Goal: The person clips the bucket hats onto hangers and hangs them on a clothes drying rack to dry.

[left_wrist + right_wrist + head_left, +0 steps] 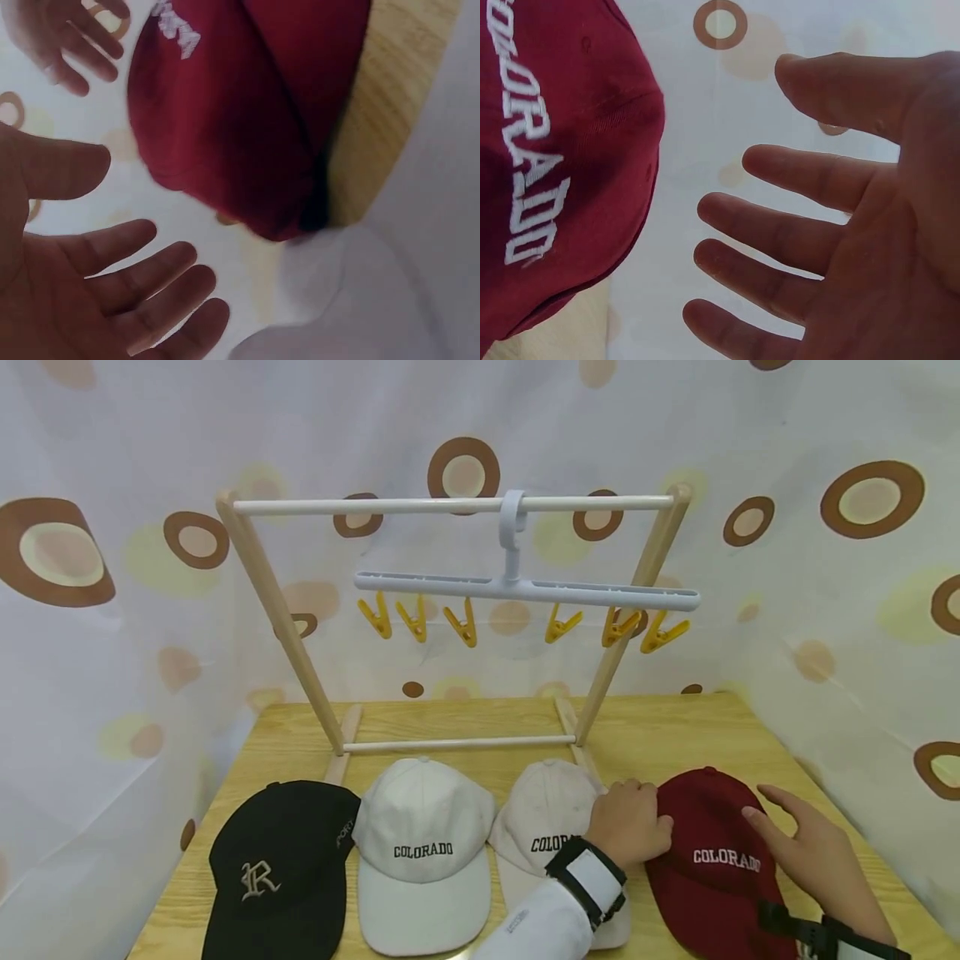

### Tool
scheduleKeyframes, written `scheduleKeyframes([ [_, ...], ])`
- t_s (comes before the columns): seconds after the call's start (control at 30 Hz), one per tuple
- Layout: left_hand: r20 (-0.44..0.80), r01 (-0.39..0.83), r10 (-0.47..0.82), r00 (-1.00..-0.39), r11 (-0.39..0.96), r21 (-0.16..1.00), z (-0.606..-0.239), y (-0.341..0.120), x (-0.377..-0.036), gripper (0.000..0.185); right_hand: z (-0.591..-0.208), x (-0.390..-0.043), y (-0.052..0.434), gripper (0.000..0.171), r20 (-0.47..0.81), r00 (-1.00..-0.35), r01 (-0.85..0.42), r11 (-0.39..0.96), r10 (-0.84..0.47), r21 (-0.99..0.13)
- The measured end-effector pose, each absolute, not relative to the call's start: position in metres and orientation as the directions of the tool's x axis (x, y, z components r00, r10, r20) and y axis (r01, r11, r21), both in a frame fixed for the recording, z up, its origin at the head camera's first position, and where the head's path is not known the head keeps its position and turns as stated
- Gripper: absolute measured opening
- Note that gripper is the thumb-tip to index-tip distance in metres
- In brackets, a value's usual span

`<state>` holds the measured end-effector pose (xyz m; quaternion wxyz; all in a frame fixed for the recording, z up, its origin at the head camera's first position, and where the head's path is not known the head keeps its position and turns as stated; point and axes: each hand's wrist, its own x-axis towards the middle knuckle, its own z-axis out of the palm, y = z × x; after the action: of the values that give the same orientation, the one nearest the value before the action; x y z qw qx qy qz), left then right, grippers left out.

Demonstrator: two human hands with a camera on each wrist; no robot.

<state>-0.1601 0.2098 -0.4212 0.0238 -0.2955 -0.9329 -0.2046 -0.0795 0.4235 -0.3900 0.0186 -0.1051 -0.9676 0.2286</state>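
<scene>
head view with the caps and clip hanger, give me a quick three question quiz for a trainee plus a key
1. How many yellow clips hang under the hanger?

2. Fill in: the large emblem on the front of the black cap is the letter ___.

3. Which cap lies between the left hand and the right hand?
a) the white cap
b) the dark red cap
c) the black cap

Key: 1. six; 2. R; 3. b
</scene>
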Motion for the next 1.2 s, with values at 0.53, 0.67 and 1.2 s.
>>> scheduleKeyframes([
  [0.53,-0.063,0.316,0.45,-0.891,0.713,0.627,-0.45,0.24,-0.179,0.032,-0.423,-0.106,0.457,0.067,-0.056,-0.981,0.184,0.779,0.188,-0.6],
  [0.67,-0.106,0.264,0.442,-0.891,0.693,0.671,-0.451,0.243,-0.182,0.036,-0.432,-0.116,0.467,0.061,-0.111,-0.983,0.181,0.72,0.144,-0.669],
  [1.2,-0.078,0.263,0.469,-0.88,0.617,0.742,-0.445,0.238,-0.179,0.045,-0.429,-0.112,0.475,0.041,-0.055,-0.978,0.171,0.629,0.199,-0.758],
])
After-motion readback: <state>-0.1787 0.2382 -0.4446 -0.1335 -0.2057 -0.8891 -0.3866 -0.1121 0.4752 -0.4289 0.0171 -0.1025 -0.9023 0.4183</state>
